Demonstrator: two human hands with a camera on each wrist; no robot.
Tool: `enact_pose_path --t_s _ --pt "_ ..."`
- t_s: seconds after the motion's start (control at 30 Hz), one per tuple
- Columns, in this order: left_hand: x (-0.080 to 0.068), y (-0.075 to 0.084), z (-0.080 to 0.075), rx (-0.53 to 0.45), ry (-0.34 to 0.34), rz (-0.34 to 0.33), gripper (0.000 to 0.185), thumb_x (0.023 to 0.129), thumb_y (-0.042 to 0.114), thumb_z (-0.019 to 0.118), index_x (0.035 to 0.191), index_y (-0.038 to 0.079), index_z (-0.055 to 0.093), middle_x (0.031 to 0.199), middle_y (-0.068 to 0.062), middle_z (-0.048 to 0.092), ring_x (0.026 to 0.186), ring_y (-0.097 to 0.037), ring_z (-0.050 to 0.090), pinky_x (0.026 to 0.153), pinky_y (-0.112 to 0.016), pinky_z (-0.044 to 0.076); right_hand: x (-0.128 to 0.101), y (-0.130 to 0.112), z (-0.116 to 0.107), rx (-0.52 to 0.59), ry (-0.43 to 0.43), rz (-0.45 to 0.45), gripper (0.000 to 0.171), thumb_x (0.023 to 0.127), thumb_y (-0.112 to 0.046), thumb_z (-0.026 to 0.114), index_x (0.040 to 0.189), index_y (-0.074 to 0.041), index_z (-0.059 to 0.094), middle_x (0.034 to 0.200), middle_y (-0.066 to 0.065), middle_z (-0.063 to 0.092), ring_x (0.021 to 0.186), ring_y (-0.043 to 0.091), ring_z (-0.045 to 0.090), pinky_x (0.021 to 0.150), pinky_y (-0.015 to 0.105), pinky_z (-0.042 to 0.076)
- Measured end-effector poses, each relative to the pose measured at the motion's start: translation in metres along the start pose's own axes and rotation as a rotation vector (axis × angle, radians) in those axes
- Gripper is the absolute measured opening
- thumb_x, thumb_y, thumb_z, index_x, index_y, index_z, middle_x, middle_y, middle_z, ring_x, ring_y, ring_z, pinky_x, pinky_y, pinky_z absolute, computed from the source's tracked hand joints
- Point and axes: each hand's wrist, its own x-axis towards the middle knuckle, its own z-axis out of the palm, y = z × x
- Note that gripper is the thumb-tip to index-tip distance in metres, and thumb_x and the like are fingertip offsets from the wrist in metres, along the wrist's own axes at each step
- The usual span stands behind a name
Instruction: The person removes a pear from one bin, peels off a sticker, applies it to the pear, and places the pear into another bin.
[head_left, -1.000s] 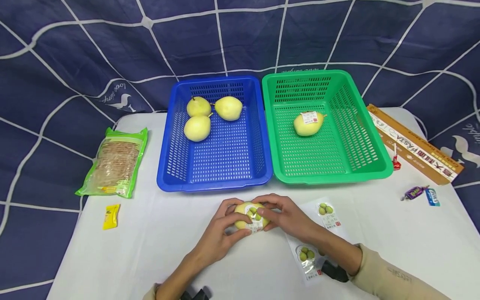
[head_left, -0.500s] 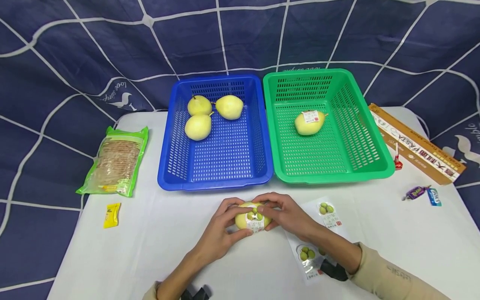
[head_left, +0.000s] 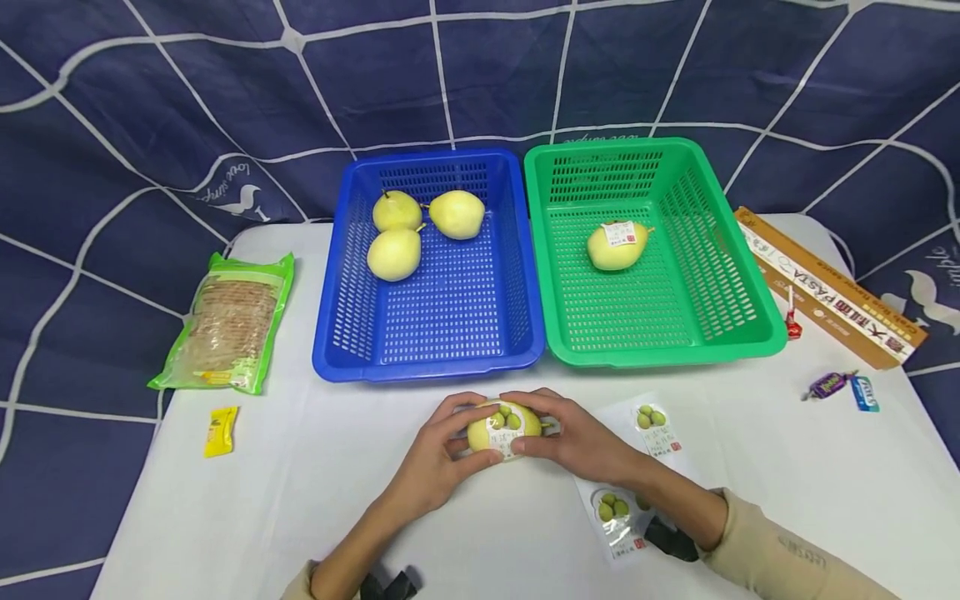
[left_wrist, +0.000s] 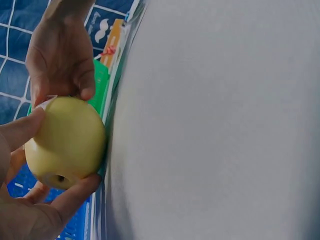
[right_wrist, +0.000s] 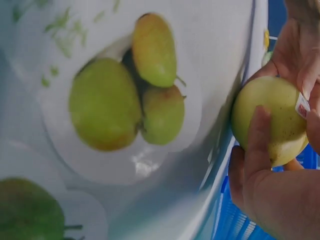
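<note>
Between both hands, just in front of the baskets, is a yellow pear (head_left: 481, 439) with a sticker (head_left: 504, 423) on its upper side, printed with green pears and writing. My left hand (head_left: 435, 458) grips the pear's left end, thumb at the near side and fingers over the far side. On the stem end, my right hand (head_left: 573, 437) holds it too, its thumb pressing the sticker's lower edge. The left wrist view shows the pear's blossom end (left_wrist: 61, 178) facing that camera. Under the right forearm lies a sticker sheet (head_left: 600, 521) with more pear labels, partly covered.
A blue basket (head_left: 427, 371) holds several pears (head_left: 394, 255). Beside it, a green basket (head_left: 622, 360) contains one labelled pear (head_left: 611, 252). At left lie a green-edged food packet (head_left: 232, 321) and a yellow wrapper (head_left: 221, 432). A pasta box (head_left: 832, 287), lollipop (head_left: 792, 323) and small candies (head_left: 828, 384) are at right.
The right thumb has moved from the sticker's upper part down to its lower edge. The pear has turned slightly, so more of the sticker and the stem show. The left hand keeps its grip.
</note>
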Motion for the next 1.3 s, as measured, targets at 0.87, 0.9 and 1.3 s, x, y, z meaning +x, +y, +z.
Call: enact_pose_path --t_s 0.87,0.9,1.3 --pt "0.002 0.003 -0.002 -0.056 -0.056 -0.019 0.057 0.081 -0.007 0.076 0.134 -0.002 0.058 0.136 -0.014 0.044 0.116 -0.032 0.056 0.090 -0.032 0.054 -0.002 0.003 -0.004 0.236 -0.048 0.043 0.048 0.100 -0.008 0.057 0.147 -0.007 0.047 0.142 0.014 0.043 0.099 0.030 0.062 0.082 0.037 0.058" --pt "0.002 0.003 -0.003 -0.055 -0.056 -0.018 0.057 0.081 -0.008 0.076 0.134 -0.002 0.058 0.136 -0.014 0.044 0.116 -0.032 0.056 0.090 -0.032 0.054 -0.002 0.003 -0.004 0.227 -0.049 0.042 0.048 0.100 -0.008 0.057 0.147 -0.008 0.047 0.143 0.014 0.043 0.101 0.030 0.061 0.083 0.037 0.058" --pt "0.001 0.001 -0.004 -0.080 -0.038 0.011 0.056 0.080 -0.008 0.077 0.132 -0.006 0.058 0.133 -0.017 0.046 0.111 -0.029 0.059 0.088 -0.035 0.055 -0.024 -0.006 -0.022 0.309 0.282 0.017 0.043 0.099 -0.014 0.060 0.135 0.007 0.051 0.135 0.029 0.051 0.111 0.036 0.061 0.088 0.039 0.056"
